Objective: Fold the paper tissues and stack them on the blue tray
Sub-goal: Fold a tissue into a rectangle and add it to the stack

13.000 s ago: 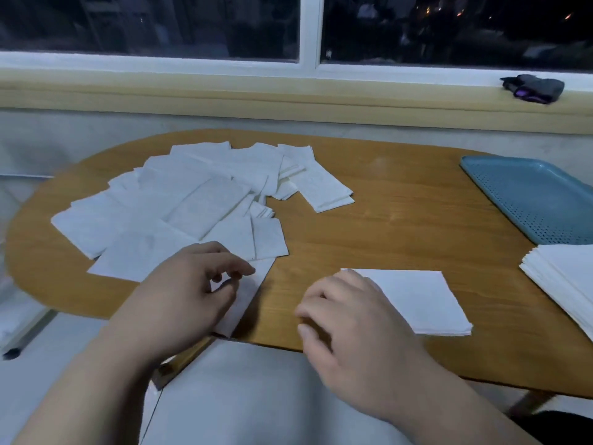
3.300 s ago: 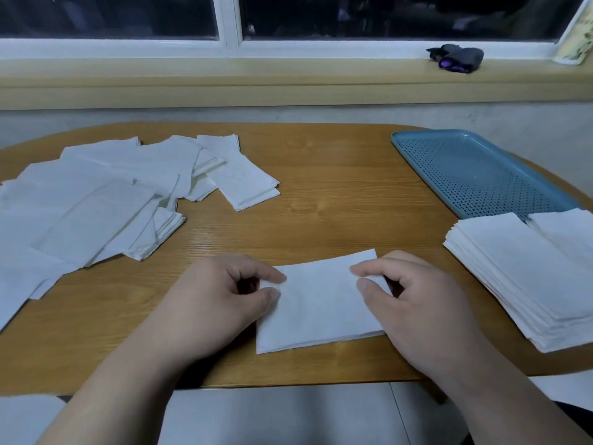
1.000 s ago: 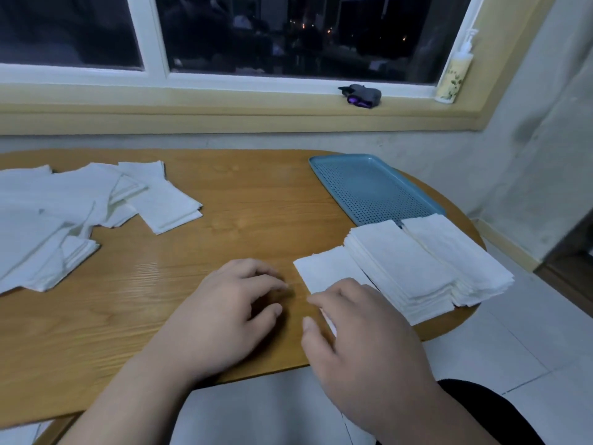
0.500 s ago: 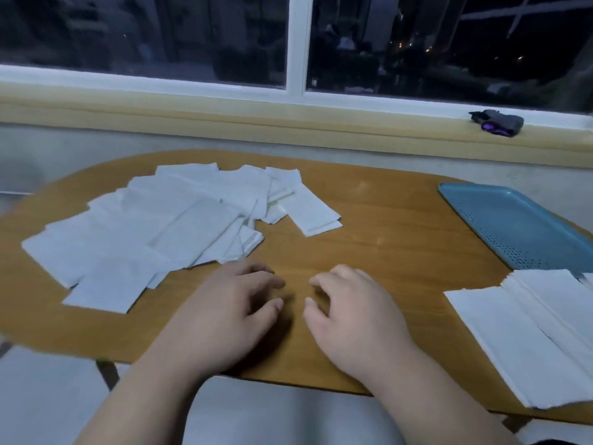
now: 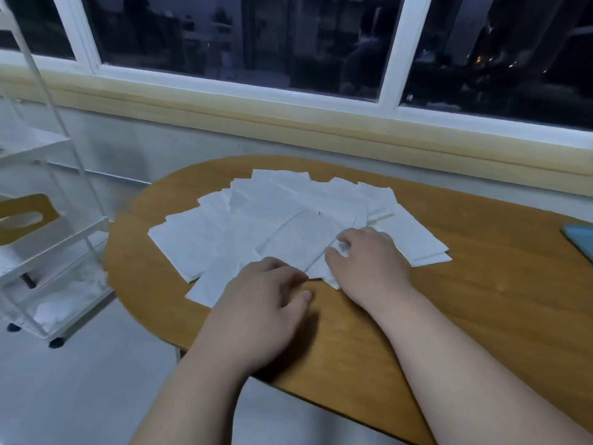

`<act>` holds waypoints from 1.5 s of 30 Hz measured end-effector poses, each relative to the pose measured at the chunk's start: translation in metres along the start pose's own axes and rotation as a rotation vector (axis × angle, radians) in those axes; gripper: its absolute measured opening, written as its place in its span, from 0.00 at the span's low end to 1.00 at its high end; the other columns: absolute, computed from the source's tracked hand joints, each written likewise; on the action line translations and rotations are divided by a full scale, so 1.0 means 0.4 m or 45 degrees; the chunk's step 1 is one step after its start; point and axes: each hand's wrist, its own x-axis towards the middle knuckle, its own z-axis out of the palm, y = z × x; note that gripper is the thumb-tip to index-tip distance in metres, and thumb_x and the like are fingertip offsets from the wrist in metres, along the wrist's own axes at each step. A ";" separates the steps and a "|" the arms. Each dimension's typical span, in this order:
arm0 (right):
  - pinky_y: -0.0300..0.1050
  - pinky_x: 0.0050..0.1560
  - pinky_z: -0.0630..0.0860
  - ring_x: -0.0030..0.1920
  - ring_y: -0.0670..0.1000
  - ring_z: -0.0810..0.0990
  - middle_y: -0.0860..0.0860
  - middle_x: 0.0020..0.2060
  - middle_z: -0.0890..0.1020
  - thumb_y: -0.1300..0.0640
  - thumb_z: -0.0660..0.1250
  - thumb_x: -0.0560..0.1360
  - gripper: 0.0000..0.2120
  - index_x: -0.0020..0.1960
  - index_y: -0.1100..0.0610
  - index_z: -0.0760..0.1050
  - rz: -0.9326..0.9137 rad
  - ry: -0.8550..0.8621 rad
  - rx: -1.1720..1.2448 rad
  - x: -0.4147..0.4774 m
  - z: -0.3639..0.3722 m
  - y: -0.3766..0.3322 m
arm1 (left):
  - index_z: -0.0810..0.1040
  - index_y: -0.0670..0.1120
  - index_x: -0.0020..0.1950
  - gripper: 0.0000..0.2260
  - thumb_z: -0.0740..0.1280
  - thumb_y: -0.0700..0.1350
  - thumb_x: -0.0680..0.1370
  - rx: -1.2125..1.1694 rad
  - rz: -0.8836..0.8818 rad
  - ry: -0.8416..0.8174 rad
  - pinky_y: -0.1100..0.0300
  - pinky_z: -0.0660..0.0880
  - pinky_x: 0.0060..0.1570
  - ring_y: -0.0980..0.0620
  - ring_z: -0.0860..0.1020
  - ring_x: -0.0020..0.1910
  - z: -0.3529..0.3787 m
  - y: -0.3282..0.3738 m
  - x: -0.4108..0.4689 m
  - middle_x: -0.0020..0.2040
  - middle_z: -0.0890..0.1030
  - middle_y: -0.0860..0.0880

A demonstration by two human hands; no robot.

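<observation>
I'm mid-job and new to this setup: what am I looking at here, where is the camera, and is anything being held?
There is no machine here. A person works with bare hands, and the single picture comes from a wide-angle camera on their head, looking forward and down. On the wooden table lies a spread pile of white paper tissues. The right hand curls over a tissue at the pile's near edge and seems to pinch it. The left hand rests beside it with fingers loosely curled, holding nothing. Only a corner of the blue tray shows at the right edge, too little to tell what is on it. A white shelf cart stands left of the table.
</observation>
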 end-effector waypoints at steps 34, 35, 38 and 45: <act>0.32 0.41 0.75 0.39 0.41 0.81 0.39 0.37 0.84 0.60 0.73 0.75 0.11 0.40 0.44 0.80 -0.099 0.470 0.929 -0.196 -0.205 0.087 | 0.66 0.63 0.73 0.27 0.64 0.60 0.74 -0.263 0.310 0.280 0.48 0.76 0.62 0.64 0.56 0.75 0.050 0.160 -0.009 0.73 0.61 0.65; 0.31 0.41 0.74 0.40 0.40 0.81 0.37 0.39 0.83 0.60 0.72 0.76 0.11 0.41 0.44 0.81 -0.128 0.459 0.883 -0.216 -0.223 0.094 | 0.63 0.62 0.75 0.30 0.65 0.61 0.74 -0.274 0.342 0.296 0.48 0.75 0.64 0.64 0.56 0.76 0.056 0.176 -0.013 0.74 0.60 0.64; 0.26 0.42 0.71 0.46 0.37 0.80 0.36 0.43 0.82 0.61 0.71 0.76 0.10 0.43 0.45 0.82 -0.218 0.416 0.736 -0.265 -0.263 0.113 | 0.61 0.64 0.74 0.30 0.68 0.60 0.75 -0.336 0.379 0.282 0.60 0.73 0.61 0.67 0.61 0.72 0.069 0.223 -0.035 0.70 0.64 0.69; 0.33 0.40 0.74 0.41 0.43 0.79 0.37 0.44 0.81 0.54 0.71 0.77 0.10 0.55 0.41 0.81 -0.127 0.171 0.665 -0.324 -0.287 0.184 | 0.83 0.59 0.42 0.06 0.70 0.50 0.77 -0.533 0.181 0.005 0.71 0.70 0.35 0.63 0.79 0.40 0.111 0.291 -0.067 0.39 0.83 0.62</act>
